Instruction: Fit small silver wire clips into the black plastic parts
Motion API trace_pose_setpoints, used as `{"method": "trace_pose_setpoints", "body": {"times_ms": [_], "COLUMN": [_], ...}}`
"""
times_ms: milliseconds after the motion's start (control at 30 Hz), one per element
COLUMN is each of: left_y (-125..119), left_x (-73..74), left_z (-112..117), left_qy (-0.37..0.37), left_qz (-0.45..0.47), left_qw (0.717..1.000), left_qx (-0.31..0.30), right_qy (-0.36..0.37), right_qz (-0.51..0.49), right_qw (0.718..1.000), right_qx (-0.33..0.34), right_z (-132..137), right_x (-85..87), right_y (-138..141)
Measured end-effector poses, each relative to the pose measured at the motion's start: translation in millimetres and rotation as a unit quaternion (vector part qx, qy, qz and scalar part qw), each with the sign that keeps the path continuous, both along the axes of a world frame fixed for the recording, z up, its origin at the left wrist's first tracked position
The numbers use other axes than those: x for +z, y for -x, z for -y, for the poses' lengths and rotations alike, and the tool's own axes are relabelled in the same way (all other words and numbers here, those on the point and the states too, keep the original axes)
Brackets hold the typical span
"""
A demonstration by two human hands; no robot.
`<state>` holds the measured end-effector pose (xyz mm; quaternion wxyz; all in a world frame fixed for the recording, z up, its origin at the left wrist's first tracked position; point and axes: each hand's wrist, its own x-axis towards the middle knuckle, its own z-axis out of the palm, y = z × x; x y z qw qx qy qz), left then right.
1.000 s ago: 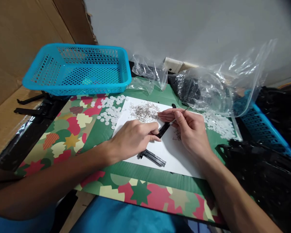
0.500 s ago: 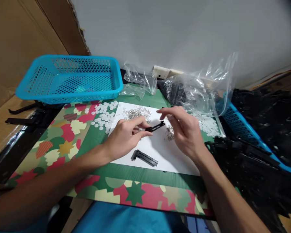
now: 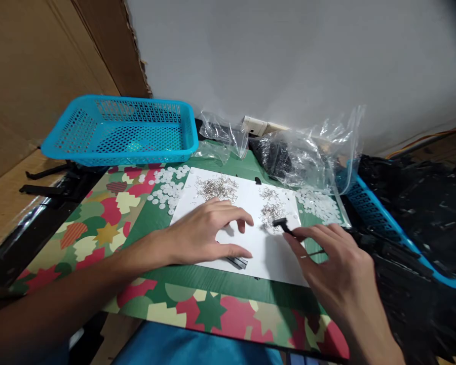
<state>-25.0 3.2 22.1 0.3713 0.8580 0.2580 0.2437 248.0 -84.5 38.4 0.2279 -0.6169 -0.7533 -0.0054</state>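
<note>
My left hand [image 3: 213, 230] hovers low over the white paper [image 3: 258, 258], its thumb and fingers spread apart. Below the thumb lies a black plastic part [image 3: 237, 262], mostly covered by the hand. On the right, my right hand [image 3: 334, 258] pinches a small black plastic piece [image 3: 281, 224] between thumb and fingertips. A thin metallic rod [image 3: 313, 254] shows beneath those fingers; its kind is unclear. Small bent metal springs or clips lie in a left pile [image 3: 218, 187] and a right pile [image 3: 271, 209] on the paper.
White discs [image 3: 167, 190] lie left of the paper, and more white discs [image 3: 321, 205] lie right. A blue basket [image 3: 117, 157] stands back left. Clear plastic bags [image 3: 300, 157] sit at the back. Black parts [image 3: 414, 299] crowd the right around another blue basket [image 3: 380, 213].
The small black piece has passed from my left hand to my right, which has moved right and closer to me. My left hand has opened and dropped toward the black part on the paper.
</note>
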Motion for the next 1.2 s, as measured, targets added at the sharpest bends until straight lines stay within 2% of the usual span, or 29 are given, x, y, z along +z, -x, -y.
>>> {"method": "trace_pose_setpoints", "body": {"times_ms": [100,167,333,533,600,700,800,900,967,1067,1200], "left_y": [4.9,7.6,9.9,8.7,8.5,8.0,6.7,4.5,2.7,-0.2,-2.6], "left_x": [1.0,0.9,0.8,0.0,1.4,3.3,4.0,4.4,4.5,3.6,1.2], "left_z": [-5.5,-7.0,-6.6,-8.8,-9.2,-9.5,-10.1,-10.3,-10.0,-10.0,-11.0], "left_qy": [-0.008,-0.023,-0.025,0.025,0.043,0.053,0.089,0.148,0.2,0.305,0.393], "left_qz": [-0.024,-0.045,-0.07,-0.042,-0.02,0.022,0.066,0.11,0.138,0.199,0.255], "left_qw": [0.996,0.992,0.989,0.995,0.997,0.998,0.994,0.982,0.969,0.929,0.882], "left_qx": [-0.091,-0.113,-0.125,-0.086,-0.057,-0.016,0.011,0.037,0.051,0.069,0.055], "right_qy": [-0.023,-0.012,0.002,0.0,-0.003,0.051,0.143,0.217,0.242,0.251,0.241], "right_qz": [0.103,0.168,0.227,0.203,0.152,0.024,-0.073,-0.131,-0.146,-0.138,-0.138], "right_qw": [0.985,0.97,0.958,0.96,0.974,0.996,0.987,0.966,0.957,0.956,0.956], "right_qx": [-0.135,-0.173,-0.173,-0.194,-0.167,-0.063,0.022,0.054,0.058,0.069,0.092], "right_z": [18.8,27.4,34.7,27.7,18.1,-4.4,-30.3,-50.1,-57.4,-60.7,-58.9], "right_x": [-4.0,-4.6,-5.1,-4.6,-4.3,-3.2,-1.8,-2.4,-4.0,-4.8,1.6], "right_y": [-12.8,-15.9,-17.3,-20.0,-15.8,-2.5,10.7,16.3,17.0,18.1,21.3]}}
